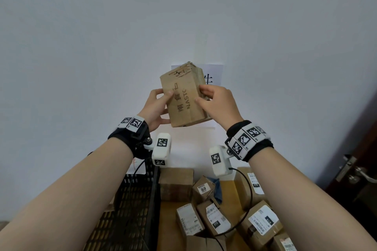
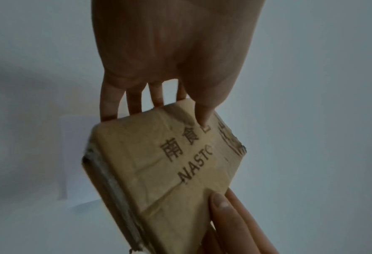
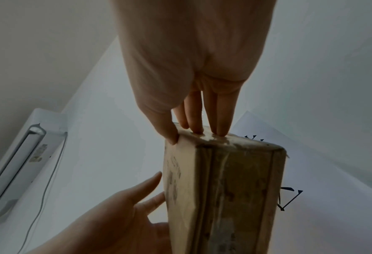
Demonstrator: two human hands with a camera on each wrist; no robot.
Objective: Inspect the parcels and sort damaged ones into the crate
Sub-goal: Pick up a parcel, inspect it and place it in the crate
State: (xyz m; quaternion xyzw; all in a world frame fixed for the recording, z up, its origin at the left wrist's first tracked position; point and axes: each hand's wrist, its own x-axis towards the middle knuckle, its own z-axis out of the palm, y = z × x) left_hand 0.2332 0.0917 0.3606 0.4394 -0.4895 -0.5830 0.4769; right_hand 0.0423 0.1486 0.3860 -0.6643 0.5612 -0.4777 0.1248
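I hold a brown cardboard parcel (image 1: 184, 98) printed "NASTC" up in front of the wall, with both hands on it. Its top corner (image 1: 180, 71) is torn and crushed, and its printed face (image 2: 159, 171) is creased. My left hand (image 1: 157, 106) grips the left side, thumb on the printed face and fingers behind. My right hand (image 1: 216, 104) grips the right side, thumb on the front. In the right wrist view its fingertips (image 3: 197, 130) press on a scuffed end of the parcel (image 3: 224, 189). The black mesh crate (image 1: 134, 199) stands below at the left.
Several labelled brown parcels (image 1: 263, 220) lie on the wooden table (image 1: 226, 189) at the lower right, beside the crate. A blue cloth (image 1: 217, 187) lies among them. A printed paper sheet (image 1: 214, 73) hangs on the wall behind. A door with a handle (image 1: 356, 171) is at the right.
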